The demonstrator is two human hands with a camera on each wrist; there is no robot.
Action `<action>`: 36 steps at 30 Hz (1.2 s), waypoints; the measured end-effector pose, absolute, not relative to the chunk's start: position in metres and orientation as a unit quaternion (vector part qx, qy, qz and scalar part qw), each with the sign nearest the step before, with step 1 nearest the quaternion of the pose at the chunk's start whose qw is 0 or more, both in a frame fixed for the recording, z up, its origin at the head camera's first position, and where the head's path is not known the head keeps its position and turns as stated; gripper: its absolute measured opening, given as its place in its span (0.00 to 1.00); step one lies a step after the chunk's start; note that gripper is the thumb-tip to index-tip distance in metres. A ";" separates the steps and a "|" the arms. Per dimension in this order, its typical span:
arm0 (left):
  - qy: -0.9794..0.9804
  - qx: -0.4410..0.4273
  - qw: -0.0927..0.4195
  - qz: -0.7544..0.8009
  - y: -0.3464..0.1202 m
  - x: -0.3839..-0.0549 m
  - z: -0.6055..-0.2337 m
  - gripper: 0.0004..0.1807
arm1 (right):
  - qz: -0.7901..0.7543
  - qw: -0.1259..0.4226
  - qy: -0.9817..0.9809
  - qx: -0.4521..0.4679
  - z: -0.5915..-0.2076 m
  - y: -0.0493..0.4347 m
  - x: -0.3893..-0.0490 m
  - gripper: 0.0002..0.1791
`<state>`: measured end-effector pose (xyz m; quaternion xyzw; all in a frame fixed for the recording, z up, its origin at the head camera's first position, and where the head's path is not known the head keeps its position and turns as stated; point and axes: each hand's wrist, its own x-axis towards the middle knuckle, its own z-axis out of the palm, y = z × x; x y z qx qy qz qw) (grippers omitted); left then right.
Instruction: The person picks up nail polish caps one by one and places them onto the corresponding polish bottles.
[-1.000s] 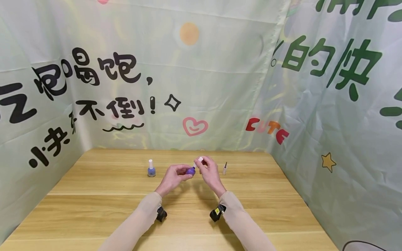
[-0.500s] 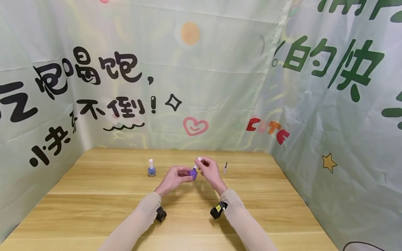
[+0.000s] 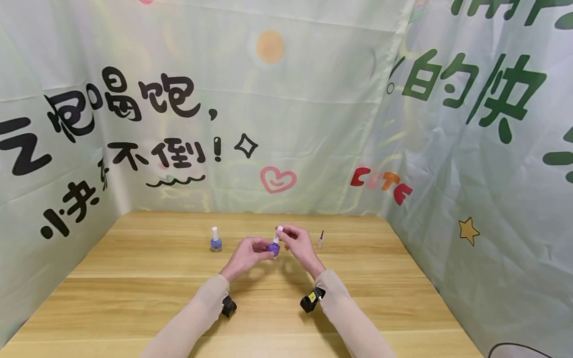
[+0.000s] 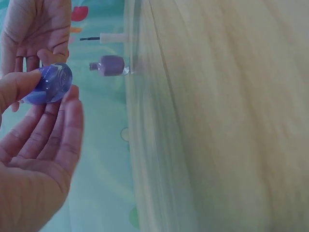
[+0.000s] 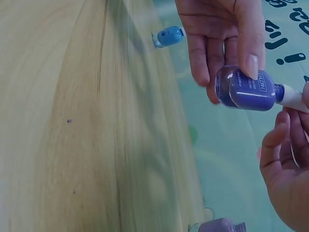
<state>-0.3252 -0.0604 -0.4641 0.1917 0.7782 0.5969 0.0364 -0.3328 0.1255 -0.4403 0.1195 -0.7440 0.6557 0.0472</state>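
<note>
My left hand [image 3: 247, 257] pinches a purple nail polish bottle [image 5: 253, 92] between thumb and fingers, above the table. At the bottle's mouth, my right hand [image 3: 299, 246] pinches the white cap [image 5: 292, 99]; part of the bottle's neck shows below it. The cap's brush is out of sight. Beyond the right hand, a second white cap [image 3: 321, 242] stands with its dark brush upward. Near that cap, an uncapped mauve nail polish bottle [image 4: 112, 65] shows in the left wrist view; the right hand seems to hide it in the head view.
A blue nail polish bottle [image 3: 216, 244] with a white cap stands to the left of the hands. The wooden table [image 3: 268, 318] ends at a printed cloth [image 3: 233, 194] at the back. More cloth hangs along both sides.
The purple bottle has turned from tilted to more upright. The white cap has come down and left onto the bottle's mouth. The other bottle and the standing cap have stayed put.
</note>
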 end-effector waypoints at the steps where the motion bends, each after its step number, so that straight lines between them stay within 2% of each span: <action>1: 0.777 0.192 0.037 0.598 -0.060 -0.325 -0.465 0.13 | 0.652 0.048 -0.746 0.126 -0.441 0.126 -0.333 0.18; 9: 0.784 0.203 0.032 0.585 -0.060 -0.324 -0.465 0.13 | 0.630 0.031 -0.758 0.167 -0.440 0.127 -0.327 0.16; 16: 0.786 0.198 0.048 0.584 -0.065 -0.324 -0.463 0.14 | 0.636 -0.004 -0.751 0.176 -0.439 0.126 -0.326 0.17; 22: 0.779 0.207 0.058 0.589 -0.069 -0.326 -0.461 0.13 | 0.622 -0.030 -0.753 0.212 -0.424 0.125 -0.319 0.16; 29: 0.776 0.224 0.067 0.586 -0.070 -0.324 -0.458 0.13 | 0.595 -0.016 -0.770 0.231 -0.408 0.123 -0.304 0.15; 36: 0.776 0.219 0.057 0.589 -0.070 -0.325 -0.458 0.14 | 0.587 0.038 -0.790 0.171 -0.408 0.119 -0.305 0.12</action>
